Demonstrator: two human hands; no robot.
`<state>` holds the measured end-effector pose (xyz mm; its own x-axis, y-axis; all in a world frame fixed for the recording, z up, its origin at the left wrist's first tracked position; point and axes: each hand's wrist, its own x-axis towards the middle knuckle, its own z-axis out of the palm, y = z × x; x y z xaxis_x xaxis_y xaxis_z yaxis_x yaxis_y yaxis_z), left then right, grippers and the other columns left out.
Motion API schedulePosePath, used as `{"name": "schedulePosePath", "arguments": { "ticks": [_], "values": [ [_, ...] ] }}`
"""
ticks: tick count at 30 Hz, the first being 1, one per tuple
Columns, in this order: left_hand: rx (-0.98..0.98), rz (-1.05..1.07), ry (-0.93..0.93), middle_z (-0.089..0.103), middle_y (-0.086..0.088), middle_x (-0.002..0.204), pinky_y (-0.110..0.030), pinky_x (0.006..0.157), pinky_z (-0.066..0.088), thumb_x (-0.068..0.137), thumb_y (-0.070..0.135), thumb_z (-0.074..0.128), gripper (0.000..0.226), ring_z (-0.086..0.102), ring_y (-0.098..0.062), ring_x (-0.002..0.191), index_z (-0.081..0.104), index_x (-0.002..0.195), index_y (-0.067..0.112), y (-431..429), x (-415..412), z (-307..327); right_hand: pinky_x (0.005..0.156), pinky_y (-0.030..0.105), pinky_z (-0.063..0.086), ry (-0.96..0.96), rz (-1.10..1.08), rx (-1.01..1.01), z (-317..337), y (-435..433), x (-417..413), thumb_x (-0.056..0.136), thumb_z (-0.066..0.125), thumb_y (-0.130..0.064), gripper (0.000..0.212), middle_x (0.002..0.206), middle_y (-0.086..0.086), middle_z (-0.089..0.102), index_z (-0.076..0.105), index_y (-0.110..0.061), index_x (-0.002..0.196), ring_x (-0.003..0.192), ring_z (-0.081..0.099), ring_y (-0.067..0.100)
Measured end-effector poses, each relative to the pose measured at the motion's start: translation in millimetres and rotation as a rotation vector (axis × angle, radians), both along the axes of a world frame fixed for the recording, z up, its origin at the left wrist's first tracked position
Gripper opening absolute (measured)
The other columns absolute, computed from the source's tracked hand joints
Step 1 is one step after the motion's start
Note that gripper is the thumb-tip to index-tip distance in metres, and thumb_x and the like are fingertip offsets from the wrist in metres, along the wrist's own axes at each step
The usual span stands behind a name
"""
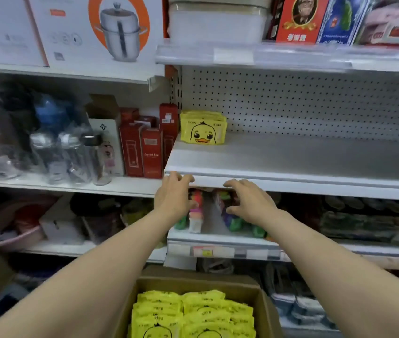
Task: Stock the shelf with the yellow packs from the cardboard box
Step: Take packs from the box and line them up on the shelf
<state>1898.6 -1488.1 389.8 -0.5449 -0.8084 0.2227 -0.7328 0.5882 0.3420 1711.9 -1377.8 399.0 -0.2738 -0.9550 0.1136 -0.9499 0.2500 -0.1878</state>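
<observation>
Several yellow packs with a duck face (202, 128) stand upright in a row at the far left of the white shelf (303, 154), against the pegboard back. More yellow packs (193, 315) fill the cardboard box (264, 311) at the bottom centre. My left hand (172, 195) and my right hand (249, 200) are both stretched out in front of the shelf's front lip, fingers loosely curled, holding nothing. Neither hand touches a pack.
Red boxes (144, 147) and clear bottles (71, 157) crowd the shelf to the left. Colourful items (196, 211) sit on the shelf below my hands. A pot box (100, 30) and other cartons stand on the shelves above.
</observation>
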Motion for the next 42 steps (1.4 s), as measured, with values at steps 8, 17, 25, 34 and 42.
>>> {"name": "schedulePosePath", "arguments": {
  "ticks": [8, 17, 25, 34, 42],
  "values": [
    [0.068, 0.039, -0.174, 0.043, -0.005, 0.13, -0.041, 0.088, 0.045, 0.077, 0.043, 0.078, 0.065, 0.042, -0.029, 0.12, 0.047, 0.132, 0.028, 68.8, 43.7, -77.0, 0.091, 0.042, 0.049, 0.021, 0.067, 0.197, -63.8, 50.5, 27.1, 0.081, 0.074, -0.039, 0.067, 0.135, 0.003, 0.047, 0.041, -0.029, 0.139, 0.124, 0.047, 0.026],
    [0.33, 0.051, -0.288, 0.049, -0.006, 0.13, -0.039, 0.096, 0.042, 0.077, 0.05, 0.075, 0.065, 0.042, -0.028, 0.124, 0.05, 0.133, 0.028, 80.4, 74.2, -175.8, 0.095, 0.038, 0.046, -0.098, 0.117, 0.429, -161.4, 55.8, 50.9, 0.08, 0.076, -0.039, 0.065, 0.134, 0.006, 0.052, 0.047, -0.026, 0.136, 0.123, 0.052, 0.028],
    [0.56, 0.085, -0.492, 0.05, -0.004, 0.128, -0.038, 0.094, 0.044, 0.081, 0.049, 0.072, 0.057, 0.042, -0.025, 0.124, 0.053, 0.13, 0.026, 64.0, 102.0, -278.1, 0.09, 0.037, 0.047, -0.159, 0.125, 0.682, -267.6, 44.8, 61.4, 0.085, 0.072, -0.038, 0.053, 0.133, 0.003, 0.055, 0.051, -0.027, 0.132, 0.121, 0.052, 0.026],
    [0.635, 0.026, -0.593, 0.047, -0.003, 0.132, -0.037, 0.099, 0.042, 0.083, 0.042, 0.072, 0.059, 0.041, -0.024, 0.125, 0.046, 0.133, 0.024, 39.8, 107.0, -341.7, 0.092, 0.038, 0.049, -0.182, 0.086, 0.843, -341.2, 43.2, 64.6, 0.087, 0.07, -0.033, 0.056, 0.132, 0.004, 0.049, 0.045, -0.025, 0.136, 0.125, 0.047, 0.024],
    [0.531, -0.013, -0.71, 0.049, -0.002, 0.13, -0.036, 0.094, 0.047, 0.081, 0.04, 0.075, 0.066, 0.044, -0.022, 0.121, 0.038, 0.133, 0.02, 48.1, 107.7, -350.9, 0.093, 0.035, 0.046, -0.105, 0.08, 0.88, -361.1, 52.7, 72.7, 0.086, 0.071, -0.032, 0.042, 0.127, 0.003, 0.048, 0.058, -0.022, 0.124, 0.123, 0.042, 0.023]
  ]
}}
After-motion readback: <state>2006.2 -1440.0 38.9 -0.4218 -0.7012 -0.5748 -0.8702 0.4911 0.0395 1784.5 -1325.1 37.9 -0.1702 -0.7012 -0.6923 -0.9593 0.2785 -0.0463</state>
